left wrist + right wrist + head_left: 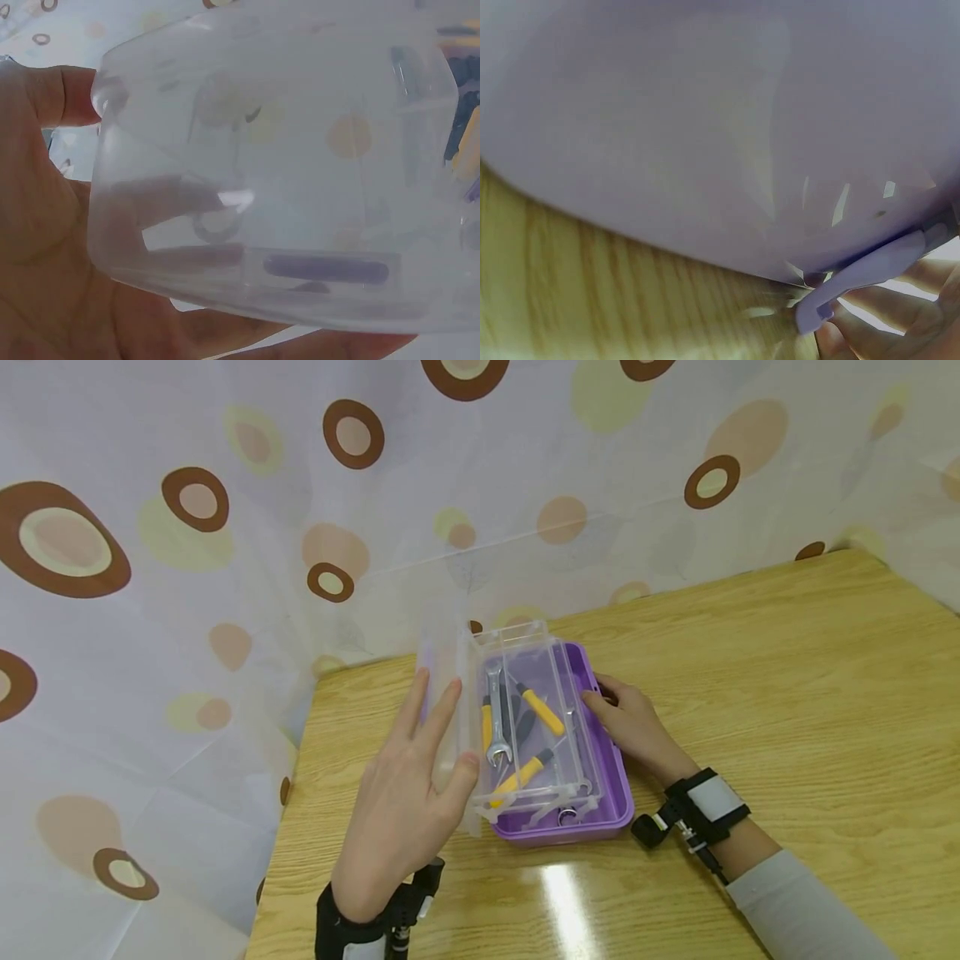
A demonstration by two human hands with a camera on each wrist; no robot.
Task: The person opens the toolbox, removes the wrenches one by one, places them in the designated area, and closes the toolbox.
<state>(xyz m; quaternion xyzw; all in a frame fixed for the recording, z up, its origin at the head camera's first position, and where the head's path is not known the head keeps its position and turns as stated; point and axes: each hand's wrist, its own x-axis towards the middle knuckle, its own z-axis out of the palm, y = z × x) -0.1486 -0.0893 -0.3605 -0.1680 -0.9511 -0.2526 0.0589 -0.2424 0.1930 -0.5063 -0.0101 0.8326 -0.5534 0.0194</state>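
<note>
A purple toolbox (618,789) sits on the table with its clear lid (300,172) standing raised on the left. My left hand (408,793) touches the lid from outside, fingers straight and spread, the thumb at the lid's edge. With thumb and fingers, my right hand (633,722) grips the box's right rim; a purple latch (862,281) hangs beside those fingers. A clear tray (536,785) lies over the box. Within the tray's outline show a wrench (497,727) and several yellow-handled tools, among them one handle (542,710) near the middle.
The box stands on a wood-grain table (787,693). Behind and to the left hangs a pale curtain-like sheet (420,468) with brown and peach ovals. Near the box's front wall lies a ring-shaped metal tool end (567,816).
</note>
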